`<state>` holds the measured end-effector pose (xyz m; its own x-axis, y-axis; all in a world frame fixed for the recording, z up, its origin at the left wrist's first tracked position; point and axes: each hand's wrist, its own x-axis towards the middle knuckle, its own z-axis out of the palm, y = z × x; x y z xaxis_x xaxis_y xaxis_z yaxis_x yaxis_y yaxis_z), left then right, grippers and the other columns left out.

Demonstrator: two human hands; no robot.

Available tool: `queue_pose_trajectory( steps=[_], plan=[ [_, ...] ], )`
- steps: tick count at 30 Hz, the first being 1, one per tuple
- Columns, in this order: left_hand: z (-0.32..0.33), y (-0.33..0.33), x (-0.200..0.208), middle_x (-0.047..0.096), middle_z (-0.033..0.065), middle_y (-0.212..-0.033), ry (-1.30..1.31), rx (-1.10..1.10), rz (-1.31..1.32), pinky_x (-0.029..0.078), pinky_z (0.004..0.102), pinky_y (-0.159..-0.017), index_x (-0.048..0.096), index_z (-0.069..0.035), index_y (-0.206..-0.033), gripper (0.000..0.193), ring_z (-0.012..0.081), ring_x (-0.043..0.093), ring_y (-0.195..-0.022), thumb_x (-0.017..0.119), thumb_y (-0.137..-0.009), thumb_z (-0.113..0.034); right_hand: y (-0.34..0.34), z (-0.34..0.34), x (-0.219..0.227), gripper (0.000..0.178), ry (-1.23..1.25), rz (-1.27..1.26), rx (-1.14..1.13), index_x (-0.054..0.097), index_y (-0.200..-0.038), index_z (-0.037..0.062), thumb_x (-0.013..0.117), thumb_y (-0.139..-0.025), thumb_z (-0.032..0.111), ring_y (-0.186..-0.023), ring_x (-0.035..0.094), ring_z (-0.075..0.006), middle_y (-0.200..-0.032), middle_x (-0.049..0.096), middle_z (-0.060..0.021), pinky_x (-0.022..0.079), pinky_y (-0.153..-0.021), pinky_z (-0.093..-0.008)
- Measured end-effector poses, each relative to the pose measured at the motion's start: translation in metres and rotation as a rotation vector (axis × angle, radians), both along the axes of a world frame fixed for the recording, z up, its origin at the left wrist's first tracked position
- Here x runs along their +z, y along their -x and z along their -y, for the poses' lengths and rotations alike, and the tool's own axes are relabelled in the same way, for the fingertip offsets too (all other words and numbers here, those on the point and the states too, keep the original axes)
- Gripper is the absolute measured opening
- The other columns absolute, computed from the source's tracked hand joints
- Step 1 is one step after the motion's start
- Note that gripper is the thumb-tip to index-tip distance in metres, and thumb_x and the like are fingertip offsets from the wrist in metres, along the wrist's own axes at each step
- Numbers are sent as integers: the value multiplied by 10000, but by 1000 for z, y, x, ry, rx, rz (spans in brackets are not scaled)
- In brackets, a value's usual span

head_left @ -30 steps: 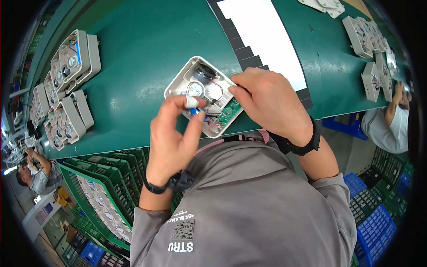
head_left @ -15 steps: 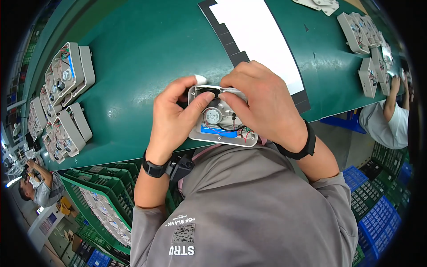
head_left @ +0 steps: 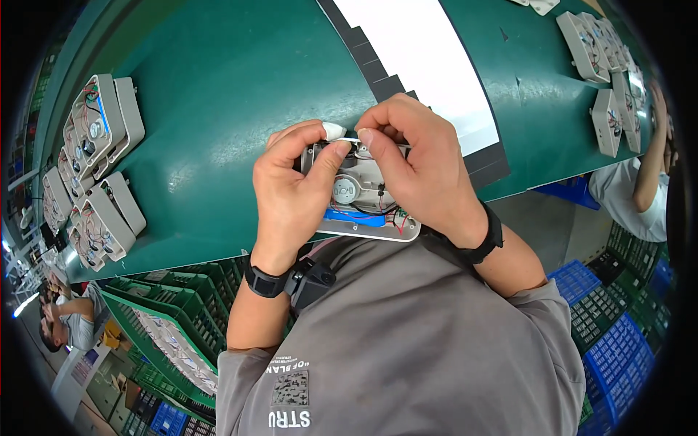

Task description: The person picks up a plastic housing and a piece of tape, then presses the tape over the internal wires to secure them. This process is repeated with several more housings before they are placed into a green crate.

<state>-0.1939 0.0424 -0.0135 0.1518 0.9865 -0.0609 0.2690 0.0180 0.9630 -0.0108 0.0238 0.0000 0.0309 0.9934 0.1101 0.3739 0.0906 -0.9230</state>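
Observation:
An open grey plastic housing (head_left: pixel 361 207) with a round metal part, a blue cell and red and black wires inside is held above the near edge of the green table (head_left: pixel 240 109). My left hand (head_left: pixel 291 192) grips its left side, thumb pressing inside near the top. My right hand (head_left: pixel 418 163) covers its right side, and its thumb and forefinger pinch a small white part (head_left: pixel 336 131) at the housing's top edge. Both wrists wear black bands.
Several similar open housings (head_left: pixel 94 131) lie stacked at the table's left, more (head_left: pixel 600 69) at the far right. A white sheet with a black border (head_left: pixel 422 58) crosses the table. Green crates (head_left: pixel 174 327) and blue crates (head_left: pixel 618 320) stand below. Other people work at both edges.
The housing has turned and come nearer my body. Both hands shifted to its upper edge, and the right fingers now pinch the white part there.

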Motion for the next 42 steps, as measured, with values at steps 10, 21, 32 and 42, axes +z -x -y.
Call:
queue_pose_trajectory(
  steps=[10,21,32,42],
  plan=[
    [-3,3,-2,761,109,-1097,16,-1,8,520,324,-917,782,5,-1056,211,207,662,-1034,841,-857,-36,-19,10,7,376,121,-143,18,614,-1232,-19,753,-901,94,-980,638,-188,-1098,678,-119,515,-897,-325],
    [-5,17,-6,715,89,-1178,141,-127,120,518,286,-928,708,54,-1219,297,159,653,-1046,752,-942,-46,-8,58,20,911,-143,376,177,466,-1416,-46,878,-639,191,-1255,506,-448,-1368,503,-269,446,-1076,-514],
    [20,-25,13,710,105,-1233,-38,-138,230,515,303,-988,632,36,-1308,300,171,662,-1135,653,-1017,-34,-191,71,9,967,-118,595,-686,479,-1421,-68,907,-649,326,-1245,549,-452,-1336,557,-277,457,-1089,-482],
    [31,14,-3,730,128,-1141,90,-73,254,557,341,-996,650,30,-1190,188,189,695,-1042,656,-1005,-4,-304,85,17,1155,244,645,-799,347,-1583,-57,906,-673,383,-1428,453,-446,-1504,484,-311,377,-1196,-447]
  ],
)
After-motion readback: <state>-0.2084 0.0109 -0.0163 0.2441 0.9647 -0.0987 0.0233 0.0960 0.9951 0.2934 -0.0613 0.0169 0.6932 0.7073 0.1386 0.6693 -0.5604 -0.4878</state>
